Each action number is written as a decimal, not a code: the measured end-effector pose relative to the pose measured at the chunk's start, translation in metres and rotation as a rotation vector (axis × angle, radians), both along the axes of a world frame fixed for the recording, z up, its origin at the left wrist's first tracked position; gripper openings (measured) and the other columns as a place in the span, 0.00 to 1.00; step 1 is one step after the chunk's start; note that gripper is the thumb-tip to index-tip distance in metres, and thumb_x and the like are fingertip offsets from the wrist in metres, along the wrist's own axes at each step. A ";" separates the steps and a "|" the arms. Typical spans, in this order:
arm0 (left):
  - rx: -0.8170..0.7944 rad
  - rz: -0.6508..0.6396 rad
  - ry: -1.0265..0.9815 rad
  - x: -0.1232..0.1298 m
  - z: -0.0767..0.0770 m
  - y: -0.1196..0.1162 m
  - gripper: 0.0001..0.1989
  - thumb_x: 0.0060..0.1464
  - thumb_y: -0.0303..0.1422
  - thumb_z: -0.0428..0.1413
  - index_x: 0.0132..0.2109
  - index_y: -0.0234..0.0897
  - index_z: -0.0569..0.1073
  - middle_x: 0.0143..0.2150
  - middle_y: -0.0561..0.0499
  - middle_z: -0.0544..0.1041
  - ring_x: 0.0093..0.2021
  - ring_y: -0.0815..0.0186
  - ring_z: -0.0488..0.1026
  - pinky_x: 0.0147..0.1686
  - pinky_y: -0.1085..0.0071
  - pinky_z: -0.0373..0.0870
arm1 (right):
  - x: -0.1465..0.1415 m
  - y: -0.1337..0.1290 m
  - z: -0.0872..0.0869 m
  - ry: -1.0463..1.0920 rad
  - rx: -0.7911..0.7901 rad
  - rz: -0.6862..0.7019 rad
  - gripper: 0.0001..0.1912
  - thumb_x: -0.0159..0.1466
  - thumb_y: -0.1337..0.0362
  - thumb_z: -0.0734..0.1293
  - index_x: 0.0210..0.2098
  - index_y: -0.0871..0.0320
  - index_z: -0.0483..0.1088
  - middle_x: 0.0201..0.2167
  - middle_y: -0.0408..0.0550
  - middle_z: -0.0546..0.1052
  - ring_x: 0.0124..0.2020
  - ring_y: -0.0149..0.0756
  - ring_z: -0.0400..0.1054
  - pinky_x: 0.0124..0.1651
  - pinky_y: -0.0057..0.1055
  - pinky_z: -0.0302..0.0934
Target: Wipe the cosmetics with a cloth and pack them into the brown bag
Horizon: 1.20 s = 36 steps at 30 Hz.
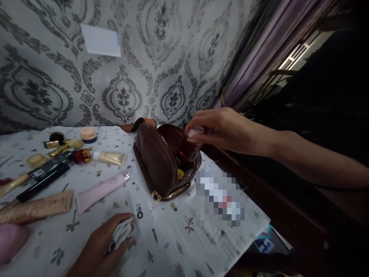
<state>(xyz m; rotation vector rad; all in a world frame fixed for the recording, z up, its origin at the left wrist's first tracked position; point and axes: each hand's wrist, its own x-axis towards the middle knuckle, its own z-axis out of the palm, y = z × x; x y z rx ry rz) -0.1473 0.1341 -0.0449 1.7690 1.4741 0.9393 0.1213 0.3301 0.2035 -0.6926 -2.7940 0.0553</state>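
A brown leather bag (154, 161) stands unzipped in the middle of the table, its gold zip pull at the front. My right hand (215, 125) is closed over the bag's right side, pinching the pale cap of a dark red bottle (188, 150). The bottle's lower part is within the bag's opening. Something yellow (180, 174) shows inside the bag. Near the front of the table, my left hand (103, 240) is wrapped round a small white item (122, 232) with dark and red marks; its kind is unclear. Between that hand and the bag lies a small black ring (140, 215).
To the left lie a pink tube (100, 192), a tan tube (43, 206), a gold tube (111, 157), a peach jar (88, 134), a black tube (43, 182) and a pink sponge (13, 242). A pixelated item (220, 198) lies right of the bag, near the table's right edge.
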 end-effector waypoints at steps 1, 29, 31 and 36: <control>-0.003 -0.012 0.012 -0.001 0.000 0.000 0.16 0.58 0.41 0.57 0.53 0.49 0.75 0.47 0.51 0.82 0.42 0.61 0.81 0.41 0.70 0.79 | -0.002 0.001 -0.003 -0.065 0.011 0.020 0.08 0.66 0.60 0.68 0.35 0.57 0.76 0.31 0.41 0.73 0.29 0.27 0.66 0.35 0.28 0.56; -0.001 -0.021 0.083 -0.009 -0.008 -0.002 0.18 0.57 0.42 0.57 0.54 0.46 0.75 0.48 0.48 0.82 0.43 0.60 0.81 0.44 0.69 0.79 | -0.048 0.005 -0.034 -0.637 -0.036 0.042 0.05 0.62 0.73 0.66 0.30 0.64 0.73 0.33 0.52 0.76 0.33 0.32 0.67 0.35 0.27 0.53; 0.002 -0.015 0.081 -0.008 -0.006 -0.001 0.18 0.58 0.42 0.56 0.53 0.46 0.75 0.47 0.49 0.82 0.42 0.61 0.82 0.43 0.70 0.79 | -0.040 0.009 -0.042 -0.575 -0.051 0.042 0.05 0.62 0.71 0.67 0.29 0.63 0.72 0.32 0.50 0.76 0.32 0.32 0.66 0.35 0.27 0.53; -0.009 -0.021 0.067 -0.008 -0.005 0.000 0.18 0.58 0.42 0.56 0.53 0.45 0.74 0.45 0.50 0.83 0.41 0.62 0.81 0.41 0.73 0.78 | -0.009 0.015 -0.056 -0.357 -0.098 -0.089 0.05 0.63 0.67 0.68 0.36 0.63 0.74 0.34 0.49 0.76 0.33 0.33 0.68 0.36 0.27 0.55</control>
